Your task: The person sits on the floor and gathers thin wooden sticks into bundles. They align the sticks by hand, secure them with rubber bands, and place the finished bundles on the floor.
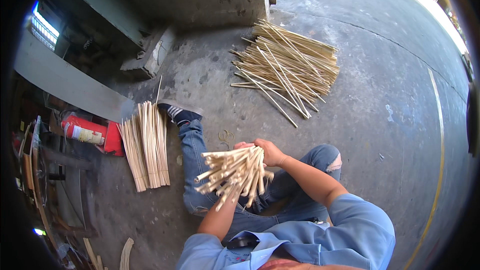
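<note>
A loose bundle of pale wooden sticks (231, 171) is held up in front of my lap, its ends fanning toward me. My right hand (270, 153) is closed round the bundle's far right side. Behind the stick ends, most of my left hand (243, 145) is hidden; a bit of it shows at the bundle's far edge, gripping it, and its forearm passes beneath the sticks. To the left, upright bundles of similar sticks (150, 145) stand beside my shoe (181, 113). A wide pile of loose sticks (292, 65) lies on the floor ahead, several crossing on top.
A red fire extinguisher (87, 131) lies at the left, next to the standing bundles. A concrete block (150, 55) and a wall stand at the far left. Thin loops (226, 135) lie on the grey floor (380, 115). More wooden pieces (126, 254) show at the lower left.
</note>
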Available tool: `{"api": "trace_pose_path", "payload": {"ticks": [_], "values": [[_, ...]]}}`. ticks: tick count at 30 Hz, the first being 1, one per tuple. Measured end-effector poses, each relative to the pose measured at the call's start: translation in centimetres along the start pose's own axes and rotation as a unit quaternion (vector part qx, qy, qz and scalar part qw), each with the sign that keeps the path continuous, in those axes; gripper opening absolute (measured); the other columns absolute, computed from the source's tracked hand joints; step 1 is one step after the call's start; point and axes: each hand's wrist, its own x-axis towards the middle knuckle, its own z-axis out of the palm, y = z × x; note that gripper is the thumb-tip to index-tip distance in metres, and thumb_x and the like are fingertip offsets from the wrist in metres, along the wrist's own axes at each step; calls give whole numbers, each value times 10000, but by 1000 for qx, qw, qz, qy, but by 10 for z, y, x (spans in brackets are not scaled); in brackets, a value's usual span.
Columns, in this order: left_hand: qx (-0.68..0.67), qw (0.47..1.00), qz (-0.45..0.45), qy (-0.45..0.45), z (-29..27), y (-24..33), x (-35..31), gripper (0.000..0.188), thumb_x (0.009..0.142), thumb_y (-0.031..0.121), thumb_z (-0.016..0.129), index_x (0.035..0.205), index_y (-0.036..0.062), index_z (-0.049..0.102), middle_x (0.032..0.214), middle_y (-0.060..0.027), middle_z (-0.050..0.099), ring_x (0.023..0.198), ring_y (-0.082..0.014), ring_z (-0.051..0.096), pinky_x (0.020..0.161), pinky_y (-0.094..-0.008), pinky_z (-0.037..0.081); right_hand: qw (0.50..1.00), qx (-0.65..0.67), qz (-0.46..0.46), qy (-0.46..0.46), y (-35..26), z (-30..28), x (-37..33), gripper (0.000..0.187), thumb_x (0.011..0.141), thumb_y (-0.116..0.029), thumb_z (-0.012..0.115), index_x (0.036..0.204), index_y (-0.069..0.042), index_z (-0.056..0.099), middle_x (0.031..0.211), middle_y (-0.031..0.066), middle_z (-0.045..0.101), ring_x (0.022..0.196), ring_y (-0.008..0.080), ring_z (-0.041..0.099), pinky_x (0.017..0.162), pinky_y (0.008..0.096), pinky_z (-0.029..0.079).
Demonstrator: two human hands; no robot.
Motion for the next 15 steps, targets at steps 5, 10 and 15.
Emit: {"api": "trace_pose_path", "payload": {"ticks": [5,10,15], "values": [[-308,937,-159,49,-2,13,-22,882,733,395,946,1419,78,492,1356,-81,579,1303,-266,552,1147,-439,420,999,5,28,-41,-5,5,-1,399,747,-245,806,1034,-26,637,1010,177,676,978,420,656,863,458,532],[-432,888,-154,33,-57,31,-11,1136,688,470,949,1582,173,314,1390,-173,553,1295,-401,573,1081,-524,512,926,159,107,-326,-58,-1,2,507,694,-259,842,1093,0,666,1027,152,738,928,276,686,866,391,530],[-597,793,-119,2,-76,51,-2,1281,691,491,935,1652,314,107,1404,-295,538,1202,-470,637,988,-592,572,799,349,108,-477,-74,13,-12,697,661,-222,887,1249,41,623,1135,113,697,1053,220,634,950,352,497]]}}
